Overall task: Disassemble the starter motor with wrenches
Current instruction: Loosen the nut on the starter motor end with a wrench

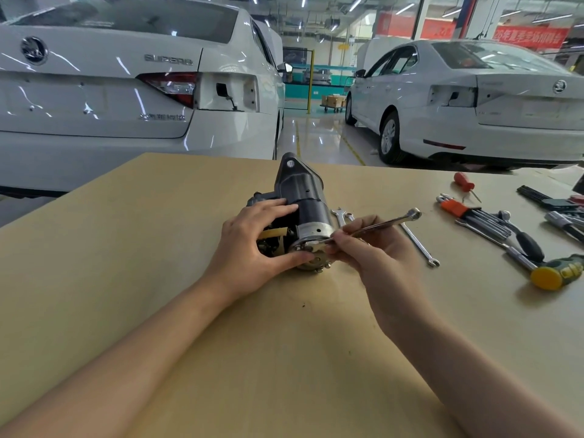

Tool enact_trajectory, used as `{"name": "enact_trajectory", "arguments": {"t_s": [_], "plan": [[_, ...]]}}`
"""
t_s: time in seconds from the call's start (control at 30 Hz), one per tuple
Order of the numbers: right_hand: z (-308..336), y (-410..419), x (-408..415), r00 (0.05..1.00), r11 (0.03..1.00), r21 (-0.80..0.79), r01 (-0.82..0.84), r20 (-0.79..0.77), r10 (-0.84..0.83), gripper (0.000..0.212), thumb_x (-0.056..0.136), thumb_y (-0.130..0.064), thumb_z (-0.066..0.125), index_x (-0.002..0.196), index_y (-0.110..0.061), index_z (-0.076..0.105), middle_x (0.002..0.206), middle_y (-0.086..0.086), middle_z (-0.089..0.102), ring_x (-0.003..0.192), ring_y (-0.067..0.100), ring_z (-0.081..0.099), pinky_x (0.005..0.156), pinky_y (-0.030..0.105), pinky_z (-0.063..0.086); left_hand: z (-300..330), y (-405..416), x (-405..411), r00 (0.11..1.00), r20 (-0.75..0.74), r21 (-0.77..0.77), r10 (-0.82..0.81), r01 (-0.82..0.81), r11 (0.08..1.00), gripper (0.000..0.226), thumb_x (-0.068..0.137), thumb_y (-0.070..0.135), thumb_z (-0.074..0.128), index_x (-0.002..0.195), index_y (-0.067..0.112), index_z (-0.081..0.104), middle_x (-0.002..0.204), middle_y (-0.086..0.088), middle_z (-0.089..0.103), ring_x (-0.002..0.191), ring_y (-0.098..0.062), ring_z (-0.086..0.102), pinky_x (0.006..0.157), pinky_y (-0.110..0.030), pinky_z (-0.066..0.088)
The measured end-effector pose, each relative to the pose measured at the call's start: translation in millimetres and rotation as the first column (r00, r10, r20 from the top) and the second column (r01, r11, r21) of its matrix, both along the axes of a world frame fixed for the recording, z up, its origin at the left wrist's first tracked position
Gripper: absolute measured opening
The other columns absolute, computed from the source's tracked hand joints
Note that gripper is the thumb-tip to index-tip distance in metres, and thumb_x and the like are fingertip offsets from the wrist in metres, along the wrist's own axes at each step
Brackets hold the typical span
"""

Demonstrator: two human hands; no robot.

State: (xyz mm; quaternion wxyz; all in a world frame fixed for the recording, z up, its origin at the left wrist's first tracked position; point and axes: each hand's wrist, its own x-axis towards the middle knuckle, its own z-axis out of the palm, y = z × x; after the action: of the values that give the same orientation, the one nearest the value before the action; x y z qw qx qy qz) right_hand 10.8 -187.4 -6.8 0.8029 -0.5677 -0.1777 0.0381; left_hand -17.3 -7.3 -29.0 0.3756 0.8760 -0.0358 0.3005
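1. The left hand (249, 245) sits left of centre on the table (126, 248). Its grip is wrapped over the motor (300, 213), fingers spread across the black body and thumb curled under the near end cap, pinning it down.
2. The motor lies on its side mid-table, flange pointing away towards the cars and silver end cap facing the person. The body is a smooth dark cylinder; the cap is bright bare metal with small bolt heads around its face. A tan strip shows at the left side beneath the fingers.
3. The right hand (369, 248) has its grip closed on a wrench (379, 226), pinched near the working end, with the ring end sticking up to the right. The working tip meets the cap's edge; I cannot tell whether it is seated on a bolt.
4. To do this well, I'd say seat the jaw fully and squarely on the bolt head, slide the hand further out along the shank for leverage, and hold the body firm so it doesn't roll.
5. Further right, two spare spanners (417, 241) lie flat, thin and polished. Beyond them are a hex key set (471, 213) in an orange holder, a red screwdriver (464, 183) and a yellow-faced mallet (553, 273).
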Motion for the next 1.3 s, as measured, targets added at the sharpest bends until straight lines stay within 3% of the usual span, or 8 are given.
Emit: {"name": "enact_trajectory", "arguments": {"t_s": [0.17, 0.33, 0.47, 0.57, 0.67, 0.8, 0.93, 1.3], "plan": [[1, 7, -2, 0.922, 0.969, -0.167, 0.182, 0.372, -0.109, 0.026, 0.084, 0.004, 0.067, 0.088, -0.018, 0.055, 0.076, 0.005, 0.063, 0.068, 0.022, 0.066, 0.065, 0.032, 0.054, -1, 2, 0, 1.000, 0.006, 0.028, 0.013, -0.013, 1.000, 0.077, 0.063, 0.059, 0.075, 0.133, 0.031, 0.056, 0.140, 0.011, 0.051, 0.134, -0.008, 0.042, 0.111, -0.050, 0.034], [13, 24, -5, 0.556, 0.827, -0.382, 0.411, 0.825, 0.105, 0.024, 0.078, 0.004, 0.069, 0.097, -0.013, 0.070, 0.079, -0.001, 0.064, 0.068, 0.013, 0.057, 0.067, 0.026, 0.047, 0, 5, -1, 0.999, -0.022, 0.195, 0.033, -0.028, 0.980, 0.088, 0.063, 0.064, 0.059, 0.142, 0.027, 0.046, 0.149, 0.006, 0.042, 0.139, -0.013, 0.037, 0.115, -0.046, 0.027], [2, 29, -14, 0.251, 0.633, -0.514, 0.579, 0.851, 0.462, 0.019, 0.073, 0.011, 0.067, 0.084, -0.004, 0.070, 0.080, 0.009, 0.061, 0.074, 0.026, 0.054, 0.070, 0.037, 0.047, 2, 10, 0, 0.996, -0.080, 0.198, 0.035, -0.019, 0.980, 0.086, 0.065, 0.045, 0.047, 0.148, 0.027, 0.035, 0.154, 0.007, 0.032, 0.141, -0.013, 0.029, 0.115, -0.031, 0.019], [-1, 18, -13, 0.169, 0.682, -0.479, 0.553, 0.866, 0.471, 0.017, 0.080, 0.010, 0.063, 0.090, -0.002, 0.069, 0.085, 0.011, 0.061, 0.077, 0.029, 0.057, 0.070, 0.038, 0.049, 1, 14, 2, 0.996, -0.078, 0.235, 0.045, -0.025, 0.972, 0.079, 0.070, 0.045, 0.050, 0.146, 0.026, 0.038, 0.152, 0.004, 0.036, 0.138, -0.015, 0.033, 0.113, -0.038, 0.024], [-2, 11, -14, 0.460, 0.874, -0.339, 0.347, 0.874, 0.156, 0.011, 0.087, 0.002, 0.060, 0.090, -0.009, 0.063, 0.085, -0.002, 0.061, 0.077, 0.012, 0.056, 0.071, 0.021, 0.045, -3, 13, 3, 0.998, -0.046, 0.238, 0.043, -0.031, 0.971, 0.096, 0.061, 0.068, 0.069, 0.144, 0.027, 0.044, 0.149, 0.006, 0.040, 0.135, -0.013, 0.035, 0.112, -0.038, 0.026], [-1, 5, -2, 0.992, 0.997, 0.033, 0.063, 0.103, -0.066, 0.022, 0.088, 0.006, 0.059, 0.082, -0.015, 0.056, 0.072, 0.003, 0.063, 0.061, 0.012, 0.060, 0.057, 0.020, 0.049, -6, 14, 3, 0.998, -0.029, 0.241, 0.060, -0.051, 0.969, 0.097, 0.060, 0.069, 0.071, 0.144, 0.031, 0.043, 0.150, 0.010, 0.039, 0.137, -0.009, 0.031, 0.114, -0.034, 0.022], [-3, 2, 8, 0.924, 0.976, 0.217, -0.012, -0.370, 0.093, 0.015, 0.089, 0.009, 0.053, 0.085, -0.005, 0.052, 0.063, 0.010, 0.060, 0.050, 0.016, 0.062, 0.047, 0.021, 0.050, -6, 13, 3, 0.998, -0.031, 0.239, 0.062, -0.053, 0.970, 0.096, 0.059, 0.071, 0.067, 0.144, 0.030, 0.044, 0.149, 0.009, 0.040, 0.137, -0.009, 0.031, 0.113, -0.031, 0.021], [-2, 5, 3, 0.909, 0.969, 0.247, 0.006, -0.406, 0.098, 0.013, 0.088, 0.008, 0.058, 0.083, -0.004, 0.054, 0.063, 0.011, 0.066, 0.060, 0.022, 0.069, 0.056, 0.024, 0.057, -5, 12, 3, 0.997, -0.027, 0.240, 0.073, -0.064, 0.969, 0.096, 0.059, 0.069, 0.067, 0.143, 0.028, 0.046, 0.147, 0.007, 0.044, 0.138, -0.012, 0.032, 0.113, -0.032, 0.022]]}}
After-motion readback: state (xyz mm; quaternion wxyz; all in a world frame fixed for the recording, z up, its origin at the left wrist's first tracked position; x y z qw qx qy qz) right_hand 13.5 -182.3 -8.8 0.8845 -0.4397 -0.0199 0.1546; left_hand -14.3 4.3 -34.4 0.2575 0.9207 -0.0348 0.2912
